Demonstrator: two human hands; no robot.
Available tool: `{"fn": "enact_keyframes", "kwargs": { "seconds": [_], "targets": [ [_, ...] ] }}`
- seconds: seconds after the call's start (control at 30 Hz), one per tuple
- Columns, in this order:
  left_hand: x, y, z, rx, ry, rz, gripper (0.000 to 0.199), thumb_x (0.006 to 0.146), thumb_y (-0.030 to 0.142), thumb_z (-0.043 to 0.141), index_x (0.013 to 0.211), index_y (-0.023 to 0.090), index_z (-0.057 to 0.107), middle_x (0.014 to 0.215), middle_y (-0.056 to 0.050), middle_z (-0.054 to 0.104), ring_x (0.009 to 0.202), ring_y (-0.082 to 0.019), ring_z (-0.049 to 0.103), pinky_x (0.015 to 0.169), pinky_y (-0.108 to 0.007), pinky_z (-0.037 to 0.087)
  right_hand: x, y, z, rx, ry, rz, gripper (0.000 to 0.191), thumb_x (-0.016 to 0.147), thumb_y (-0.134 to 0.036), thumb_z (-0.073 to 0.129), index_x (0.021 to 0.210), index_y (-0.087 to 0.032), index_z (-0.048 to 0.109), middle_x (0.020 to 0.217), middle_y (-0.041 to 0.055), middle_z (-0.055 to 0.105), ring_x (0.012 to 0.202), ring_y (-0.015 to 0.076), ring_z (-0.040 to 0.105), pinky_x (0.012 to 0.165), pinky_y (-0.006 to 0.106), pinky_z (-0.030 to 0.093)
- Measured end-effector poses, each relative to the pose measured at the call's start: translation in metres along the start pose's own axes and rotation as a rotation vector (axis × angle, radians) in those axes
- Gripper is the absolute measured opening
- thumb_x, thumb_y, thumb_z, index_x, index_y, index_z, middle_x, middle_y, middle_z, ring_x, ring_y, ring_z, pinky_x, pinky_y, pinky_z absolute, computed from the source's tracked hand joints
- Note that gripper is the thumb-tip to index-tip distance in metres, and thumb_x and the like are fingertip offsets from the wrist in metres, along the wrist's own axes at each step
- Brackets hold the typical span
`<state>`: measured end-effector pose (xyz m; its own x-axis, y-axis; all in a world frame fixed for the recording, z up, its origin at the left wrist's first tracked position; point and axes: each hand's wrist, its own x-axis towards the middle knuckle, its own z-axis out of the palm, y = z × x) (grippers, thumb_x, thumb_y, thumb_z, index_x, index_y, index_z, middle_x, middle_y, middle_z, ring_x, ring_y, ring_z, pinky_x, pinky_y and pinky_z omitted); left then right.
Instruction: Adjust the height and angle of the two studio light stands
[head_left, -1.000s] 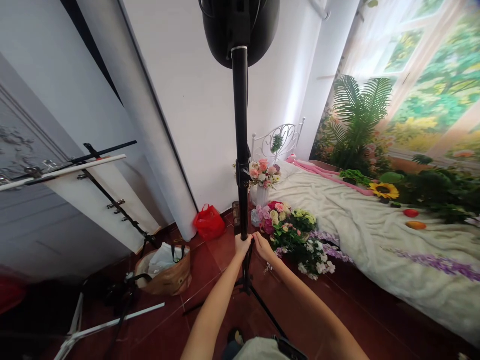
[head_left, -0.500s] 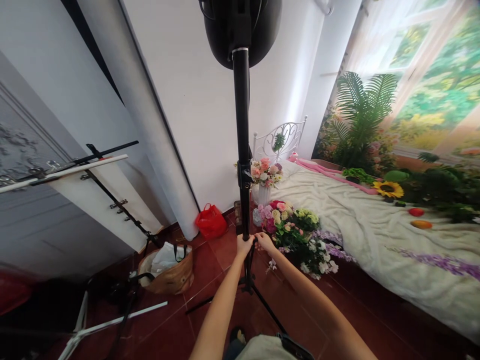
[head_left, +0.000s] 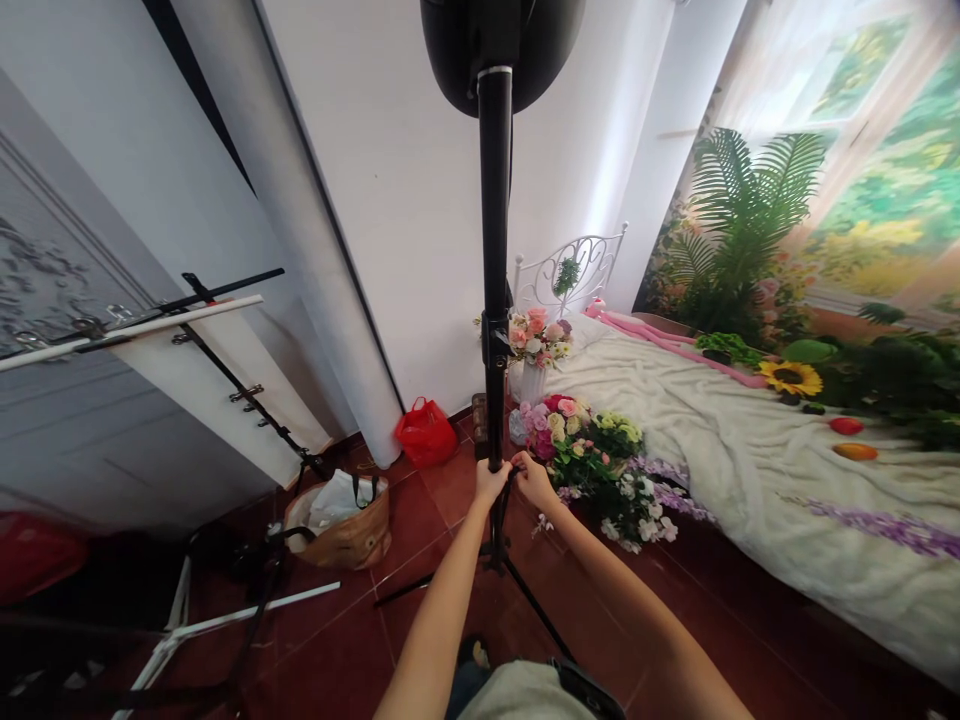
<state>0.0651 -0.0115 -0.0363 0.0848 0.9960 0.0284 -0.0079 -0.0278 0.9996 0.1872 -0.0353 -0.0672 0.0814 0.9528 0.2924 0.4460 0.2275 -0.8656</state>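
Observation:
A black light stand [head_left: 495, 220] rises upright in front of me, with a dark rounded lamp head [head_left: 450, 60] at its top. My left hand [head_left: 491, 482] is closed around the stand's lower pole. Beside it, my right hand [head_left: 533, 480] pinches at a small black knob [head_left: 513, 474] on the right side of the pole; the fingers partly hide it. The stand's legs [head_left: 536, 607] spread over the red tiles below my hands.
To the right is a bed with a cream blanket [head_left: 675, 400]; artificial flowers [head_left: 592, 450] lie beside it. On the left are a woven basket [head_left: 349, 540], a red bag [head_left: 426, 432], a white stand leg [head_left: 262, 608] and a backdrop frame [head_left: 240, 385].
The view has shifted slightly, so the stand appears a little further right and higher. Both hands stay at the same part of the pole; the right fingers have moved slightly at the knob.

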Motion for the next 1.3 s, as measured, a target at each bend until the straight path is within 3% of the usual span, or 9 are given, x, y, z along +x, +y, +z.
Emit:
{"fn": "enact_keyframes", "kwargs": {
  "seconds": [0.2, 0.4, 0.47, 0.63, 0.73, 0.83, 0.97, 1.17, 1.3],
  "targets": [
    [0.001, -0.004, -0.001, 0.026, -0.026, 0.003, 0.015, 0.059, 0.023, 0.059, 0.048, 0.015, 0.052, 0.043, 0.003, 0.047, 0.045, -0.009, 0.044, 0.048, -0.02, 0.034, 0.001, 0.002, 0.012, 0.111, 0.19, 0.21, 0.026, 0.061, -0.014, 0.039, 0.085, -0.021, 0.048, 0.067, -0.0025, 0.059, 0.063, 0.0149, 0.058, 0.063, 0.024, 0.046],
    [0.005, -0.011, -0.003, 0.078, -0.011, -0.001, 0.015, 0.059, 0.023, 0.057, 0.047, 0.015, 0.05, 0.045, 0.002, 0.048, 0.044, -0.008, 0.043, 0.046, -0.019, 0.031, 0.011, -0.011, 0.014, 0.12, 0.144, 0.56, 0.02, 0.065, -0.013, 0.044, 0.083, -0.019, 0.05, 0.052, -0.0039, 0.055, 0.044, 0.0137, 0.054, 0.048, 0.023, 0.043],
    [0.005, -0.012, -0.003, 0.083, -0.012, 0.006, 0.016, 0.059, 0.023, 0.057, 0.047, 0.015, 0.05, 0.045, 0.003, 0.046, 0.044, -0.008, 0.041, 0.046, -0.019, 0.03, 0.012, -0.012, 0.012, 0.126, 0.113, 0.608, 0.018, 0.067, -0.012, 0.047, 0.083, -0.019, 0.051, 0.053, -0.0026, 0.056, 0.043, 0.014, 0.055, 0.046, 0.024, 0.044],
    [0.007, -0.014, -0.004, 0.083, -0.022, 0.009, 0.016, 0.059, 0.024, 0.057, 0.047, 0.016, 0.049, 0.043, 0.003, 0.046, 0.043, -0.008, 0.041, 0.046, -0.02, 0.031, 0.003, -0.005, 0.01, 0.391, 0.033, 0.573, 0.008, 0.075, -0.021, 0.054, 0.082, -0.018, 0.057, 0.072, 0.0028, 0.065, 0.057, 0.0154, 0.064, 0.055, 0.026, 0.052],
    [0.007, -0.015, -0.004, 0.074, -0.011, 0.003, 0.017, 0.059, 0.025, 0.058, 0.048, 0.016, 0.05, 0.045, 0.002, 0.049, 0.045, -0.008, 0.044, 0.047, -0.02, 0.032, -0.003, 0.001, 0.011, 0.585, 0.009, 0.544, 0.019, 0.079, -0.035, 0.057, 0.086, -0.018, 0.059, 0.08, 0.004, 0.067, 0.063, 0.0164, 0.066, 0.059, 0.027, 0.054],
    [0.007, -0.014, -0.003, 0.068, -0.001, 0.001, 0.017, 0.058, 0.025, 0.059, 0.048, 0.016, 0.049, 0.046, 0.002, 0.049, 0.045, -0.008, 0.044, 0.046, -0.019, 0.032, -0.005, 0.005, 0.013, 0.547, 0.041, 0.49, 0.029, 0.078, -0.046, 0.057, 0.084, -0.018, 0.058, 0.077, 0.0031, 0.066, 0.061, 0.0156, 0.064, 0.057, 0.027, 0.053],
    [0.005, -0.01, -0.003, 0.035, -0.016, -0.008, 0.02, 0.058, 0.028, 0.062, 0.048, 0.016, 0.048, 0.045, 0.003, 0.048, 0.044, -0.008, 0.044, 0.045, -0.019, 0.032, -0.004, 0.006, 0.017, 0.406, 0.063, 0.411, 0.038, 0.077, -0.056, 0.054, 0.086, -0.019, 0.053, 0.059, -0.0024, 0.058, 0.048, 0.0128, 0.055, 0.048, 0.023, 0.046],
    [0.004, 0.0, -0.002, -0.008, -0.006, -0.034, 0.021, 0.055, 0.03, 0.066, 0.049, 0.016, 0.052, 0.045, 0.002, 0.05, 0.045, -0.009, 0.045, 0.046, -0.02, 0.035, 0.0, -0.001, 0.016, 0.374, 0.12, 0.328, 0.031, 0.079, -0.047, 0.054, 0.092, -0.019, 0.052, 0.063, -0.0043, 0.056, 0.042, 0.0083, 0.046, 0.042, 0.02, 0.038],
    [0.003, 0.002, -0.002, 0.008, -0.022, -0.037, 0.019, 0.057, 0.028, 0.064, 0.048, 0.016, 0.052, 0.042, 0.002, 0.048, 0.044, -0.009, 0.045, 0.046, -0.02, 0.037, 0.014, -0.011, 0.008, 0.346, 0.043, 0.556, 0.019, 0.083, -0.03, 0.055, 0.095, -0.016, 0.056, 0.063, -0.0044, 0.055, 0.038, 0.0063, 0.041, 0.038, 0.019, 0.032]
  ]
}}
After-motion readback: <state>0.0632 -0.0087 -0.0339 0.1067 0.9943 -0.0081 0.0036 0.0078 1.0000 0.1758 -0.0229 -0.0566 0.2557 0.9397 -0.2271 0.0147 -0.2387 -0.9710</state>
